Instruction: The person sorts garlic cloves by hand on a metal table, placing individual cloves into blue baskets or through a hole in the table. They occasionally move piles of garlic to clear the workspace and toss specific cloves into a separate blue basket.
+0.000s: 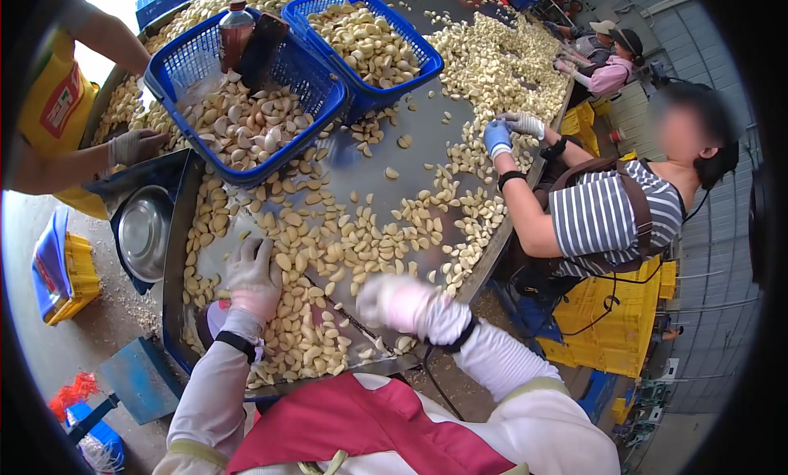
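Observation:
Peeled garlic cloves lie spread over the metal tabletop in front of me. My left hand, in a pale glove, rests palm down among the cloves near the table's left side, its fingers stretched out. Above more cloves, my right hand is gloved too and smeared by motion, so its fingers cannot be made out. A thin dark strip runs across the tabletop between the two hands. Beside my left wrist sits a purple-and-white object, partly covered by the sleeve.
Two blue baskets hold garlic: one basket also contains a bottle; the other basket stands behind it. A metal bowl is at left. Co-workers flank the table, one in a striped shirt. Yellow crates stand right.

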### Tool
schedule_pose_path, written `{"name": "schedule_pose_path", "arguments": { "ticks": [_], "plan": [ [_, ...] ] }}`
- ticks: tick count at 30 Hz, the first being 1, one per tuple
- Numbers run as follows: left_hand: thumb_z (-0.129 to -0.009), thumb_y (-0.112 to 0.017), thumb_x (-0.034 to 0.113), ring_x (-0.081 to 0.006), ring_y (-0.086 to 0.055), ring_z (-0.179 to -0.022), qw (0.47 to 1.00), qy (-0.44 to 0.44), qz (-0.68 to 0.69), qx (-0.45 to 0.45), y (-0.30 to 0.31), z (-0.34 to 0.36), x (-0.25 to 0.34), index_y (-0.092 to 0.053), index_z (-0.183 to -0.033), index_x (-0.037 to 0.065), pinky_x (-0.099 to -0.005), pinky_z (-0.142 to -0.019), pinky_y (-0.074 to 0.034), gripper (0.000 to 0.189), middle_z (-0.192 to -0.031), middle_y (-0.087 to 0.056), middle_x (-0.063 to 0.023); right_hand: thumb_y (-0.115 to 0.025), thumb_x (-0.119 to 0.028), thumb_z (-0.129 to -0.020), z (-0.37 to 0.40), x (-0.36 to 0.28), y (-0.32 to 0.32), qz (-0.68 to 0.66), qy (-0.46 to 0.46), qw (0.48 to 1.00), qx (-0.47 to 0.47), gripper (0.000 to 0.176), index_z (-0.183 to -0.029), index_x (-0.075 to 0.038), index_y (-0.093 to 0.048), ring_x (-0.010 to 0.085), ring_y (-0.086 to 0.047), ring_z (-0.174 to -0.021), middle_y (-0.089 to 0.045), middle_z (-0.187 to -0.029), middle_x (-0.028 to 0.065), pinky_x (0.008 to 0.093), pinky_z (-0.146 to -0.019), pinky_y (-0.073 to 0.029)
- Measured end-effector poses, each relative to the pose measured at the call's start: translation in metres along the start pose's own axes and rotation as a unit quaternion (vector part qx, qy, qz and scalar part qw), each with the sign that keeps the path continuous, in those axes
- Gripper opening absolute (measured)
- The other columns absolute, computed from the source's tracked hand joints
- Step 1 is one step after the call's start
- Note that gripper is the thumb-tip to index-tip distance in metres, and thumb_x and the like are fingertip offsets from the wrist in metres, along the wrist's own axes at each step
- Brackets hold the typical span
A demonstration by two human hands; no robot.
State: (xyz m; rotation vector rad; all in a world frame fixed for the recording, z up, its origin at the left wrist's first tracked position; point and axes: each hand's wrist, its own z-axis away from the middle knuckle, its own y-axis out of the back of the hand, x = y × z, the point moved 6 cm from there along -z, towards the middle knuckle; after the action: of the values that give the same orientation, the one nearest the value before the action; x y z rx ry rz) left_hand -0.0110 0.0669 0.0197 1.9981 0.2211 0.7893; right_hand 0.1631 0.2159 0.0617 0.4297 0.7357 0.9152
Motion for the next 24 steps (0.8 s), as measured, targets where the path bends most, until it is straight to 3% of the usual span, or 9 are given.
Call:
{"name": "schedule_pose_path", "arguments": {
  "ticks": [3, 5, 9, 12, 13, 17, 20, 22, 24],
  "plan": [
    [-0.076, -0.063, 0.012, -0.0354, -0.056, -0.107, 1.000, 0.001, 0.013, -0.006, 0.000, 0.000, -0.001, -0.062, -0.114, 0.006, -0.0483, -0.091, -0.044, 0.038, -0.111, -0.059, -0.0135, -0.065, -0.028, -0.090, -0.040, 0.049, 0.056, -0.017, -0.053, 0.951, 0.305, 0.038, -0.124, -0.012, -0.064, 0.0333, -0.054, -0.123, -0.060, -0.130, 0.0165, 0.0403, -0.107, -0.042],
    [-0.076, -0.063, 0.012, -0.0352, -0.056, -0.107, 1.000, 0.000, 0.016, 0.000, -0.001, 0.001, -0.002, -0.062, -0.114, 0.006, -0.0479, -0.091, -0.044, 0.038, -0.111, -0.059, -0.0135, -0.068, -0.017, -0.085, -0.075, 0.060, 0.085, -0.006, -0.069, 0.924, 0.376, 0.030, -0.114, -0.010, -0.066, 0.0363, -0.054, -0.118, -0.059, -0.125, 0.0174, 0.0427, -0.103, -0.044],
    [-0.075, -0.064, 0.011, -0.0353, -0.056, -0.107, 1.000, 0.007, 0.020, -0.007, -0.001, 0.000, -0.003, -0.062, -0.114, 0.006, -0.0472, -0.090, -0.044, 0.039, -0.111, -0.059, -0.0136, -0.065, -0.007, -0.079, -0.115, 0.072, 0.090, 0.048, -0.011, 0.889, 0.455, 0.013, -0.092, -0.010, -0.066, 0.0380, -0.059, -0.096, -0.058, -0.099, 0.0153, 0.0474, -0.084, -0.049],
    [-0.076, -0.064, 0.011, -0.0361, -0.056, -0.107, 1.000, 0.004, 0.006, 0.002, 0.001, -0.002, -0.003, -0.062, -0.113, 0.006, -0.0470, -0.091, -0.044, 0.037, -0.112, -0.059, -0.0136, -0.065, -0.006, -0.078, -0.121, 0.067, 0.116, 0.028, -0.116, 0.965, 0.232, 0.022, -0.098, -0.013, -0.069, 0.0317, -0.066, -0.096, -0.068, -0.097, 0.0143, 0.0391, -0.088, -0.052],
    [-0.076, -0.065, 0.011, -0.0369, -0.056, -0.108, 1.000, 0.011, 0.002, -0.003, 0.003, -0.003, -0.001, -0.062, -0.112, 0.006, -0.0473, -0.092, -0.044, 0.037, -0.112, -0.059, -0.0137, -0.066, -0.010, -0.078, -0.093, 0.038, 0.145, -0.067, -0.045, 0.963, 0.258, 0.026, -0.103, -0.014, -0.070, 0.0261, -0.069, -0.093, -0.071, -0.098, 0.0141, 0.0333, -0.087, -0.053],
    [-0.075, -0.065, 0.011, -0.0368, -0.056, -0.110, 1.000, 0.020, 0.006, -0.007, 0.004, -0.004, -0.001, -0.062, -0.112, 0.006, -0.0474, -0.092, -0.044, 0.037, -0.113, -0.059, -0.0139, -0.068, -0.009, -0.081, -0.058, -0.012, 0.207, -0.442, 0.173, 0.801, 0.364, 0.018, -0.099, -0.008, -0.070, 0.0141, -0.064, -0.078, -0.067, -0.087, 0.0037, 0.0312, -0.074, -0.054],
    [-0.075, -0.066, 0.010, -0.0366, -0.056, -0.109, 1.000, 0.021, 0.016, 0.000, 0.003, -0.004, -0.001, -0.062, -0.112, 0.007, -0.0477, -0.092, -0.044, 0.038, -0.112, -0.059, -0.0140, -0.068, -0.009, -0.084, -0.071, -0.028, 0.163, -0.178, 0.244, 0.871, 0.388, 0.017, -0.101, -0.010, -0.071, 0.0178, -0.065, -0.080, -0.067, -0.088, 0.0047, 0.0303, -0.074, -0.055],
    [-0.075, -0.066, 0.011, -0.0362, -0.056, -0.110, 1.000, 0.014, 0.014, 0.001, 0.005, -0.005, -0.001, -0.062, -0.112, 0.007, -0.0477, -0.092, -0.044, 0.037, -0.112, -0.059, -0.0141, -0.065, -0.018, -0.086, -0.132, -0.013, 0.067, 0.168, 0.079, 0.951, 0.246, 0.010, -0.090, -0.012, -0.071, 0.0289, -0.069, -0.090, -0.069, -0.097, 0.0089, 0.0364, -0.080, -0.057],
    [-0.075, -0.065, 0.011, -0.0360, -0.056, -0.110, 1.000, 0.014, 0.016, 0.003, 0.004, -0.005, -0.002, -0.062, -0.112, 0.007, -0.0477, -0.092, -0.044, 0.037, -0.112, -0.059, -0.0141, -0.059, -0.015, -0.088, -0.118, -0.029, 0.048, 0.266, 0.092, 0.932, 0.227, 0.013, -0.091, -0.012, -0.071, 0.0276, -0.069, -0.091, -0.069, -0.096, 0.0074, 0.0369, -0.078, -0.057]
  ]
}}
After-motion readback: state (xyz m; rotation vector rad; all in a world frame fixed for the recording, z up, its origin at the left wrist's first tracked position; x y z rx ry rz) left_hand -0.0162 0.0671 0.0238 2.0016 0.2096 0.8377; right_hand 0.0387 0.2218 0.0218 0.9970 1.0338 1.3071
